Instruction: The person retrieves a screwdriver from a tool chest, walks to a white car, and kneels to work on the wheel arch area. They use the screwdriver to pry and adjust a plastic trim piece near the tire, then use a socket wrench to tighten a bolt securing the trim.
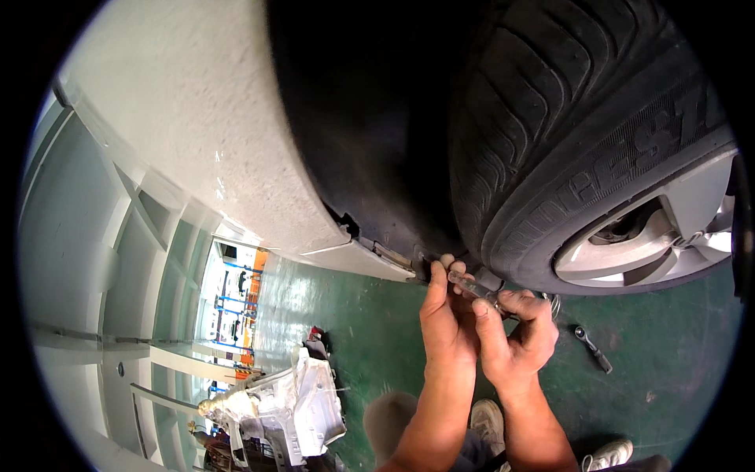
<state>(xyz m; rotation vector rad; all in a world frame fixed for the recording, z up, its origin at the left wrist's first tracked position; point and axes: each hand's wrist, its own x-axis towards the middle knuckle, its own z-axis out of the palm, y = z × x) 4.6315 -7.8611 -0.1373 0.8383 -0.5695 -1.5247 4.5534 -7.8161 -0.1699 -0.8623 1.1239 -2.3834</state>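
Tyre (515, 102) is showing blk, w/ curved grooves patterning the tread & tone-on-tone raised lettering banding the sidewall. Wheel spokes (676, 189) are presenting silver-grey. Body panel (197, 102) is displaying off-wht w/ fine speckling. Arch liner (354, 134) is reading blk to dk grey. Tool handle (472, 286) is appearing translucent grey. Ratchet (591, 348) is combining silver head w/ dk grip. Floor (370, 338) is showing dk grn, w/ pale glare streaking the far end. Shoe (487, 421) is reading off-wht. Bkgd metal part (314, 401) is showing silver-wht. Bldg panels (71, 197) are displaying grey-grn, w/ lighter beams crossing. Distant strip (258, 271) is showing orange.
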